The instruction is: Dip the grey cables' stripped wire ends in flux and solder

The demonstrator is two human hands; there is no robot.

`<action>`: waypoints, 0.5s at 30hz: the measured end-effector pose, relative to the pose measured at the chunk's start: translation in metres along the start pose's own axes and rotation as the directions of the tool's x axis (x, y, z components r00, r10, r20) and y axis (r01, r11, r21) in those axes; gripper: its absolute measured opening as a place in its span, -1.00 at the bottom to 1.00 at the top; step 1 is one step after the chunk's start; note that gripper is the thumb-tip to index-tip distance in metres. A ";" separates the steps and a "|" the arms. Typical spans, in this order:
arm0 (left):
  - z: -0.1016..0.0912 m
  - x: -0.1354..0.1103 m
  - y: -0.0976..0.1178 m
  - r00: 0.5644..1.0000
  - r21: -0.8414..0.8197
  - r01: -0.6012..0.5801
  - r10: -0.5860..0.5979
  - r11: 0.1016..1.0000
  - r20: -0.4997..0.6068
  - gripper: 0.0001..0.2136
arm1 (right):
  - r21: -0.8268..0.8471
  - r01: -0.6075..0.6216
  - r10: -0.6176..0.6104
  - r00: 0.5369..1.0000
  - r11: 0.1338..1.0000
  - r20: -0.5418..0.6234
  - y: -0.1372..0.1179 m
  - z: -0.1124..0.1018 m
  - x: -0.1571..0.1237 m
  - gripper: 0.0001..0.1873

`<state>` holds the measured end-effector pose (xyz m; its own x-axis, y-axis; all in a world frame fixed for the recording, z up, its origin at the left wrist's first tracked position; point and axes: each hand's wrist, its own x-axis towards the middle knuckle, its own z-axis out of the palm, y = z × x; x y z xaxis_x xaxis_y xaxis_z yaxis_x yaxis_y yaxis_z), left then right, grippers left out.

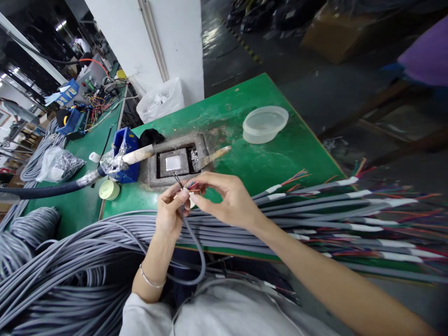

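My left hand [171,212] is closed around the end of one grey cable [198,252], which loops down toward my lap. My right hand [227,196] pinches the thin coloured wires [192,185] fanning out of that cable's stripped end. Both hands hover just in front of a square solder pot [174,163] set in a grey block on the green table [245,158]. Thin dark wire strands point from my fingers toward the pot.
A big bundle of grey cables [332,219] with stripped coloured ends lies across the table to the right. More grey cable coils [52,275] hang at the left. A foil-wrapped hose [105,168], a blue bin [129,140], a tape roll [109,190] and a clear plastic bowl [264,123] stand near the pot.
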<state>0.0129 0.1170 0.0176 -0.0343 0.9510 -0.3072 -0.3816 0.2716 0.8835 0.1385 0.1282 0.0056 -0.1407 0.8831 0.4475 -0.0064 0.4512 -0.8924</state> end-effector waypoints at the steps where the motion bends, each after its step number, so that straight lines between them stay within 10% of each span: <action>1: 0.000 0.000 -0.001 0.999 0.007 -0.030 0.030 1.000 -0.018 -0.65 | -0.002 -0.018 0.018 1.000 1.000 0.020 0.000 0.000 0.000 -0.87; 15: -0.004 -0.006 -0.009 0.948 0.254 -0.303 0.317 0.919 -0.018 -0.77 | 0.134 -0.190 0.198 0.979 0.973 -0.053 0.004 -0.002 0.002 -0.81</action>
<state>0.0131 0.1078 0.0101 -0.1705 0.9852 -0.0174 -0.1060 -0.0008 0.9944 0.1398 0.1317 0.0033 -0.0869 0.9606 0.2640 -0.1120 0.2539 -0.9607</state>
